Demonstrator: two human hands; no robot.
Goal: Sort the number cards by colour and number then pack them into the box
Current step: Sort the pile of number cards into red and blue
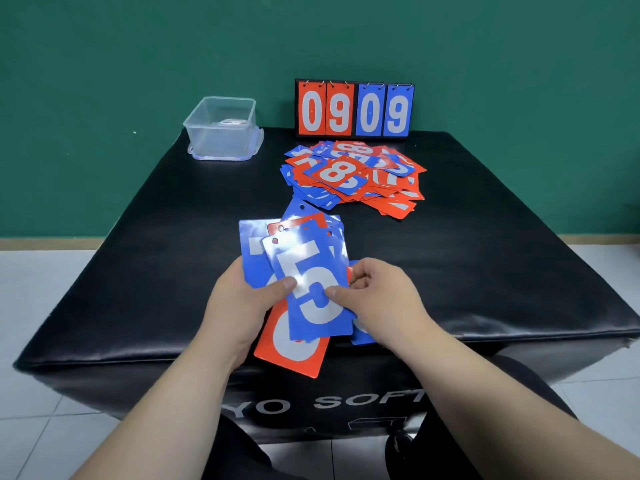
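Number cards [258, 261]: a fan of blue and red cards above the near edge of the black padded block [485, 271], with both hands on it.
Top card: blue 5 card [313, 289], white numeral, punched holes at its far end.
Lowest card: red card [294, 355], overhanging the block's near edge; its white numeral is partly covered.
Left hand [239, 299]: curled under the fan's left side, thumb pressed on the face of the blue 5 card.
Right hand [377, 296]: thumb on the blue 5 card, fingers curled at the fan's right edge, pinching it.
Loose pile [353, 174]: red and blue cards jumbled on the block's far half, right of centre, a red 8 uppermost.
Clear plastic box [221, 129]: open-topped, on the block's far left corner; something pale inside, too hazy to tell.
Scoreboard stand [355, 109]: upright at the block's far edge, just behind the pile, showing red 0 and 9, then blue 0 and 9.
Green wall [104, 64]: behind the block.
Tiled floor [41, 289]: on either side of the block.
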